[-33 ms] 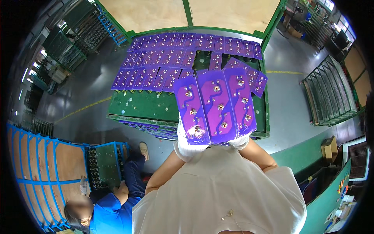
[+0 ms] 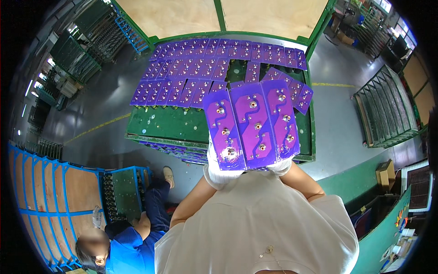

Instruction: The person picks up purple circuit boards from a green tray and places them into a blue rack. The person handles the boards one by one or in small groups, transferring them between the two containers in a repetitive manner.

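I hold three long purple plates side by side in front of my chest, fanned out, each with metal studs along it. My left hand, in a white glove, grips their lower left edge from beneath. My right hand, also gloved, supports the lower right edge. Both hands are mostly hidden under the plates. Beyond them a green pallet stack carries several rows of matching purple plates across its far part.
A person in blue crouches at lower left beside a blue frame and a green board. Green wire racks stand at right, more racks at upper left. Wooden panels lie behind the stack.
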Available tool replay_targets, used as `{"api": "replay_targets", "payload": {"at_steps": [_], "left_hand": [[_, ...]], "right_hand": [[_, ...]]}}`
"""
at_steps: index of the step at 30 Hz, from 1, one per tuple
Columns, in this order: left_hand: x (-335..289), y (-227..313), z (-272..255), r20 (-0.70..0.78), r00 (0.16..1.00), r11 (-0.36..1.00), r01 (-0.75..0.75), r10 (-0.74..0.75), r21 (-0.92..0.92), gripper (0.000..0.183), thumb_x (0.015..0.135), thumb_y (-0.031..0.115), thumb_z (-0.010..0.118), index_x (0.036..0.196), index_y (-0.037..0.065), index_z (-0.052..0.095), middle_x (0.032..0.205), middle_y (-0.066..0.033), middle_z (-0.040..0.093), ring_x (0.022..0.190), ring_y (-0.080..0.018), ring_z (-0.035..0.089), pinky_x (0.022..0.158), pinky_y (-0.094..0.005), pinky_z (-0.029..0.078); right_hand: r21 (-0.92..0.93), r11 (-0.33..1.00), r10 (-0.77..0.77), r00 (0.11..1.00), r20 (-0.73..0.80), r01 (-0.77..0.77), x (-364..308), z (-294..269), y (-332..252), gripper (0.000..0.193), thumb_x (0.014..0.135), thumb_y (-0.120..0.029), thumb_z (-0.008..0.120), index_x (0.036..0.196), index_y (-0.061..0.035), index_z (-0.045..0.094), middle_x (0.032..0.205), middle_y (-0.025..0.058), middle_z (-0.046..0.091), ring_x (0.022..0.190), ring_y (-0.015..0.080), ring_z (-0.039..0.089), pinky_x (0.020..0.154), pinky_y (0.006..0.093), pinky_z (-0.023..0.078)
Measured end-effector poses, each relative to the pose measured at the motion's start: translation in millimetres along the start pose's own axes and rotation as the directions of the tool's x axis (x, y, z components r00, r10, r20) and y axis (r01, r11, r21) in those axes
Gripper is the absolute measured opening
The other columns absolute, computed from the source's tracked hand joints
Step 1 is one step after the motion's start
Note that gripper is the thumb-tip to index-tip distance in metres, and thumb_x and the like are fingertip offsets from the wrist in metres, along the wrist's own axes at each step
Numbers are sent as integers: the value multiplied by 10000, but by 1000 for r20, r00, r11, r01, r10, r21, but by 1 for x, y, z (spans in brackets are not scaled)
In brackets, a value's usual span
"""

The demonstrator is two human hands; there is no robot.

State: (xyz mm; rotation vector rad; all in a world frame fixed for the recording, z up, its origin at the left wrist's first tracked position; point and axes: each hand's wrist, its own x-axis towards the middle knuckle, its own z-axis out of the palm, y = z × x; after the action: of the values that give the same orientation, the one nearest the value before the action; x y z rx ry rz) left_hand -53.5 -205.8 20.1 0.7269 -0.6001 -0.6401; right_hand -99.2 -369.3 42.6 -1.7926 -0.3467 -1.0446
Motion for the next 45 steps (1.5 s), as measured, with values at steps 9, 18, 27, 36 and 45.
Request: {"api": "replay_targets", "payload": {"at_steps": [9, 18, 27, 36, 45], "left_hand": [[-7, 3, -8, 174, 950, 428, -275, 261, 861, 482, 923, 169, 491, 1354, 66, 302, 1337, -97, 442, 1199, -225, 469, 981, -373, 412], [-7, -9, -24, 59, 887, 673, -388, 457, 630, 491, 916, 109, 503, 1357, 21, 306, 1331, -118, 452, 1169, -200, 496, 950, -332, 435], [-18, -3, -45, -132, 852, 643, -272, 507, 716, 398, 902, 143, 570, 1262, 26, 449, 1212, -102, 539, 1040, -172, 561, 826, -297, 495], [-42, 34, -67, -411, 775, 862, -332, 481, 382, 554, 899, 348, 568, 1315, 29, 392, 1273, -89, 484, 1121, -165, 500, 925, -338, 434], [-102, 61, -151, -596, 624, 854, -461, 506, 242, 733, 797, 338, 690, 1367, 36, 343, 1342, -84, 446, 1210, -202, 445, 1010, -376, 367]], "right_hand": [[-3, 1000, -3, 998, 56, 3, -3, -3, 1, 657, 651, -305, 783, 1186, -36, 514, 1104, 98, 603, 979, 233, 599, 845, 349, 470], [608, 723, 369, 927, 62, -328, -10, 20, -6, 645, 693, -275, 734, 1226, -24, 470, 1143, 123, 586, 1037, 223, 582, 873, 355, 475], [-21, 996, -76, 983, 166, 81, 9, 38, -11, 477, 716, -217, 649, 1123, 19, 570, 1189, 137, 574, 1108, 264, 542, 1012, 387, 363], [-89, 987, -91, 914, 395, 137, 28, 101, -15, 384, 704, -208, 613, 1046, -35, 636, 1150, 137, 601, 1141, 329, 505, 1035, 460, 306], [149, 984, -150, 896, 417, 96, 43, 214, -28, 218, 628, -61, 699, 844, -86, 677, 1211, 232, 517, 1080, 393, 536, 874, 441, 450]]}}
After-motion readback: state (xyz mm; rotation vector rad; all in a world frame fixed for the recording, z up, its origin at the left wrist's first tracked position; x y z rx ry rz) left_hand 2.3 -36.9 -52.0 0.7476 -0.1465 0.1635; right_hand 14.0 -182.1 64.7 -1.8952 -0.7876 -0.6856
